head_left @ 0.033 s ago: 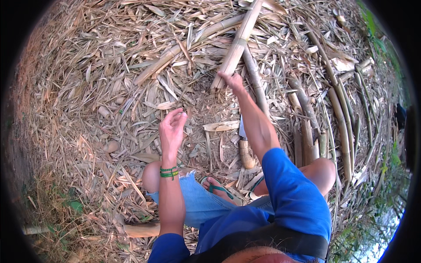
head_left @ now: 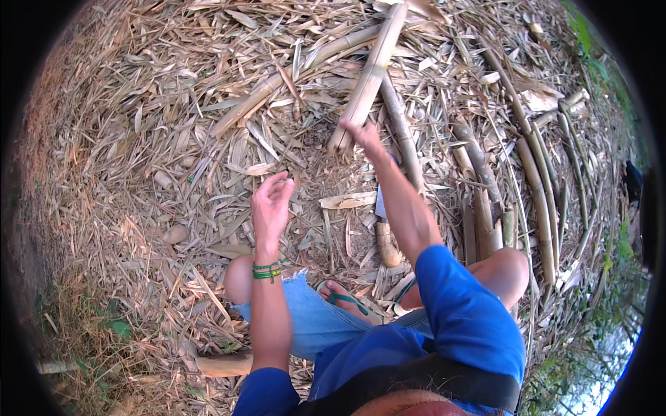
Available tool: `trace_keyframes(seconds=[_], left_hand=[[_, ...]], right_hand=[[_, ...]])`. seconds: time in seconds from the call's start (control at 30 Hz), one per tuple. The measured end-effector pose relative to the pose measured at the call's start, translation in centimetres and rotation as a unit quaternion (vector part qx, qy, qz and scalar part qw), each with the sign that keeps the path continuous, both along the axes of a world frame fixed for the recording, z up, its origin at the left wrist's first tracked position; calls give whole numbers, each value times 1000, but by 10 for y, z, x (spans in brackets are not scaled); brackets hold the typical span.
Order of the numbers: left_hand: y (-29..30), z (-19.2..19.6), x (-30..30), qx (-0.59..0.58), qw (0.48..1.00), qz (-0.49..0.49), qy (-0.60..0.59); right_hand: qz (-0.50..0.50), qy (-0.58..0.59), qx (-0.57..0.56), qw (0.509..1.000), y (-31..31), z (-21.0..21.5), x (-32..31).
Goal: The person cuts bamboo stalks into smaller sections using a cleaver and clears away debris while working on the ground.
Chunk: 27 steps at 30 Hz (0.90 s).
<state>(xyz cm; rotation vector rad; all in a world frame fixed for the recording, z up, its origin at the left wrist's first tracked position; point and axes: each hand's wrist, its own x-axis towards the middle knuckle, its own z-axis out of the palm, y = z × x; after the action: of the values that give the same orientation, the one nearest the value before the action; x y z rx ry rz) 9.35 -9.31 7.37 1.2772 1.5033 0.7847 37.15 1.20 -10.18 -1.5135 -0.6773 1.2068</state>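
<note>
My right hand (head_left: 362, 136) is closed on the near end of a split bamboo length (head_left: 371, 80), which slants away from me to the upper right. Its near end has a rough, splintered edge. My left hand (head_left: 271, 201) is held over the leaf litter to the left, fingers loosely bent and nothing visible in it. A knife (head_left: 387, 244) with a pale wooden handle lies in front of my feet. Part of its blade is hidden under my right forearm.
A long bamboo pole (head_left: 257, 99) lies across the dry leaves at the far left of the split length. Another bamboo stick (head_left: 402, 132) runs close behind my right forearm. Several cut poles (head_left: 535, 187) lie to the right. A flat husk (head_left: 347, 200) rests near the knife.
The split bamboo and my right hand have shifted slightly toward me and to the left. My left hand has barely moved.
</note>
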Motion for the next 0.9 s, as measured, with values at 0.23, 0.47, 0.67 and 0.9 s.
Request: trace_keyframes(seconds=[0.23,0.47,0.67,0.9], left_hand=[[30,-53,16,-48,996,-28,63],[29,-69,30,-68,998,-3,14],[17,-68,34,-26,999,-39,12],[36,-48,52,-71,993,-16,-97]], right_hand=[[210,-255,-310,892,-222,78,-42],[20,-381,-137,914,-100,14,-37],[69,-246,-287,923,-60,15,-6],[92,-231,-42,968,-107,116,-27]])
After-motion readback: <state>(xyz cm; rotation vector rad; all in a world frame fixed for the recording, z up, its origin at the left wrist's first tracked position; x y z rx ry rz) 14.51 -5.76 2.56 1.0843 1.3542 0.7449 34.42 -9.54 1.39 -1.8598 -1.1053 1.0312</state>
